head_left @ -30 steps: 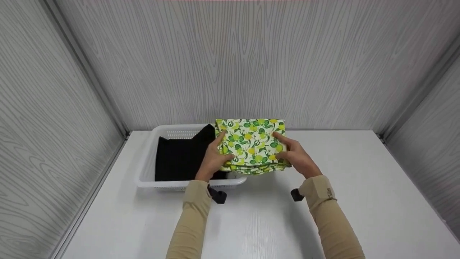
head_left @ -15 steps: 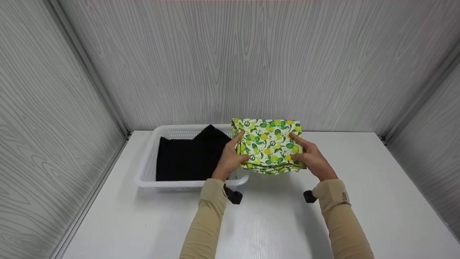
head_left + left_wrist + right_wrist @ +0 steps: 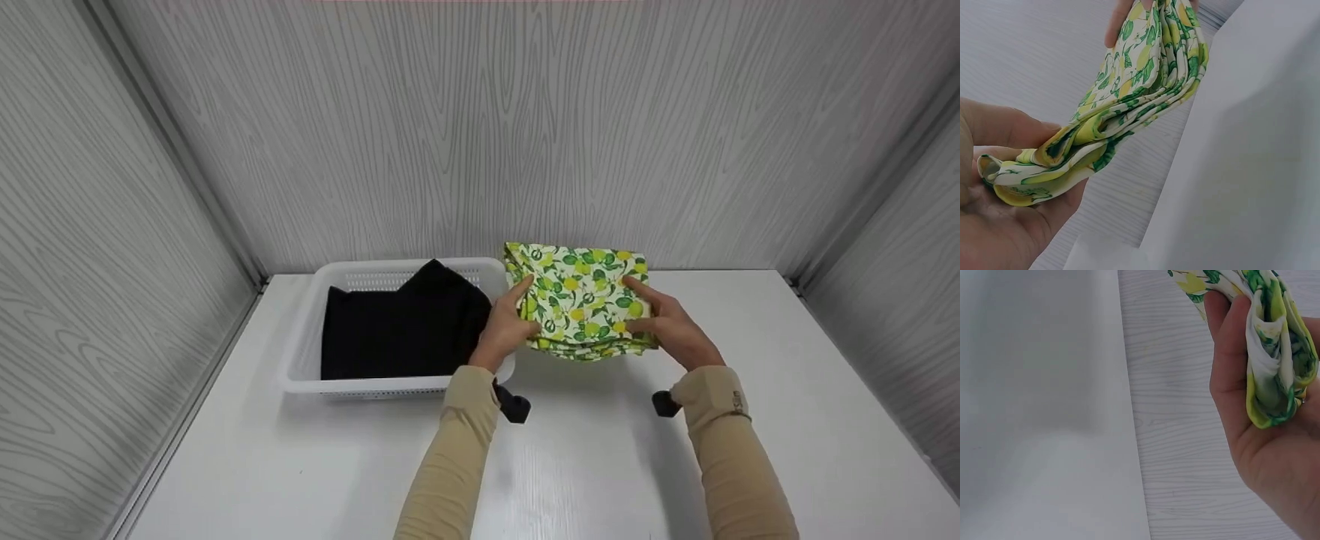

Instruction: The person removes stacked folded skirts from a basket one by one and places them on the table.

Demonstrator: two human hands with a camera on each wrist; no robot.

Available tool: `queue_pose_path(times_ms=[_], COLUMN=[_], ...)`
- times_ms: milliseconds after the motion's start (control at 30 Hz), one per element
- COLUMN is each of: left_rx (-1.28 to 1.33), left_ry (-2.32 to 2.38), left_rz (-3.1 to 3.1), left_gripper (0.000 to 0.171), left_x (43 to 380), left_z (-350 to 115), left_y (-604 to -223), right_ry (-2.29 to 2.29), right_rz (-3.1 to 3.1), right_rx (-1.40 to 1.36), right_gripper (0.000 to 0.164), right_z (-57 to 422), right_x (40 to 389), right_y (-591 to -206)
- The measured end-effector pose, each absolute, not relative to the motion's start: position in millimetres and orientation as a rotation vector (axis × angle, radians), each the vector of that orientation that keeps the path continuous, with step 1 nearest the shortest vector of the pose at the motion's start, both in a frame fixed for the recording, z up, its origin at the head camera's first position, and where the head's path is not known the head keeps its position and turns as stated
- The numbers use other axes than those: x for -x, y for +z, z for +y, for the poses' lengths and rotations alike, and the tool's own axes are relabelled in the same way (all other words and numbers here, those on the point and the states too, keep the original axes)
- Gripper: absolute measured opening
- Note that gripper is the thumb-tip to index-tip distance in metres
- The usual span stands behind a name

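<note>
A folded cloth with a lemon-and-leaf print (image 3: 581,296) is held up in front of the back wall, to the right of the basket. My left hand (image 3: 508,324) grips its left edge, thumb on the near face. On the opposite edge my right hand (image 3: 675,326) pinches it between thumb and fingers. Several stacked layers of the cloth (image 3: 1129,112) show in the left wrist view, sagging between the hands. In the right wrist view its folded end (image 3: 1275,365) sits in my right palm.
Left of the hands stands a white plastic basket (image 3: 300,360) with perforated walls, on a white table (image 3: 247,450). Black cloth (image 3: 397,330) lies in it, one corner peaked up at the back. Wood-grain panels (image 3: 480,135) enclose the table at the back and sides.
Both hands have carried the folded cloth to the right, from over the basket's right end to beside it. The grip looks the same, and the basket stays put.
</note>
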State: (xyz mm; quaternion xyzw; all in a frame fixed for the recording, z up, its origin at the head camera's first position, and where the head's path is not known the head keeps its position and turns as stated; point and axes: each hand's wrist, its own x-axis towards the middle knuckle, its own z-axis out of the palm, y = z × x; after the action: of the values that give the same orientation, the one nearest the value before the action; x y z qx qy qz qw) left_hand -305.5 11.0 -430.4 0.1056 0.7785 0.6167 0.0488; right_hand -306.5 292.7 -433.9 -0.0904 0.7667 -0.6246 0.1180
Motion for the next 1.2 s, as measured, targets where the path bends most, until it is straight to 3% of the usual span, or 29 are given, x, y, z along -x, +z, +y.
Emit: queue_pose_path(times_ms=[633,900,1067,1200], left_rx=[-0.298,-0.256,-0.3,-0.259], left_ry=[1.76,1.669,1.543,1.504], left_rz=[2.311,2.351,2.49,2.599], left_gripper=[0.095,0.095,0.087,0.08], left_x=[310.8,317.8,324.2,324.0], left_z=[48.9,58.9,69.0,70.5], left_y=[-458.7,-473.6,-488.4,-497.8], right_ry=[-1.834,-1.794,-1.789,-1.764], right_rz=[1.936,2.005,2.056,2.148], right_rx=[0.343,0.302,0.226,0.151], right_gripper=[0.102,0.099,0.1,0.093], right_z=[320.0,318.8,319.8,317.4], right_x=[314.3,321.9,324.0,323.8], right_y=[-462.5,-472.7,-487.1,-495.6])
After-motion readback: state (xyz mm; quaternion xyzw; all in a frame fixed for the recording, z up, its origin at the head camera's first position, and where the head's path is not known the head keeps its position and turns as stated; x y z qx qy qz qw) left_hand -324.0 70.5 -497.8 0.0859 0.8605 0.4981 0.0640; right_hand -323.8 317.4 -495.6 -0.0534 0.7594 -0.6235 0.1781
